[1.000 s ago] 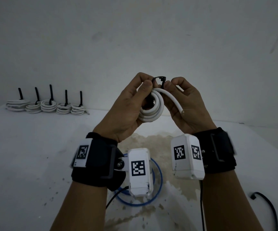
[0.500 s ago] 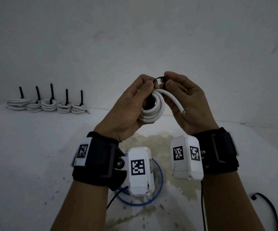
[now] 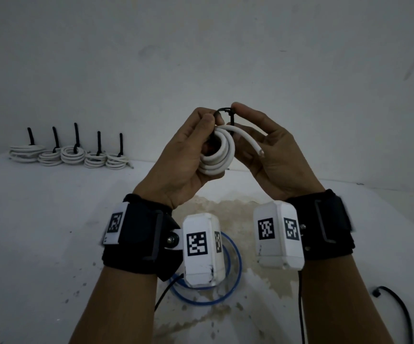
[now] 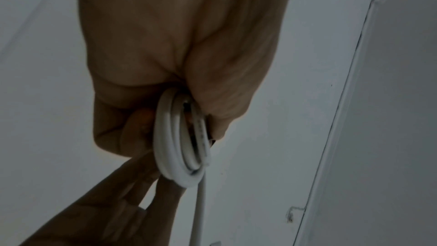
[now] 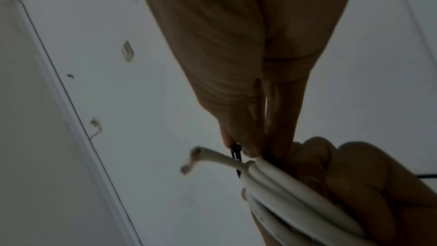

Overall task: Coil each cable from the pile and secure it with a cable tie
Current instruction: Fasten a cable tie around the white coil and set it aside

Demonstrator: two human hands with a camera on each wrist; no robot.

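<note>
Tying is the step in hand: left hand grips the white cable coil held up over the worktop, while right hand pinches the black cable tie looped over it. Next, probably, pull the tie snug.

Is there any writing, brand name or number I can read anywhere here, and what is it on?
No readable words or numbers.
Wrist camera boxes and the left wristband: black-and-white square code patterns only, no letters.
White coiled cable: faint printing along the sheath, too blurred to read.
</note>
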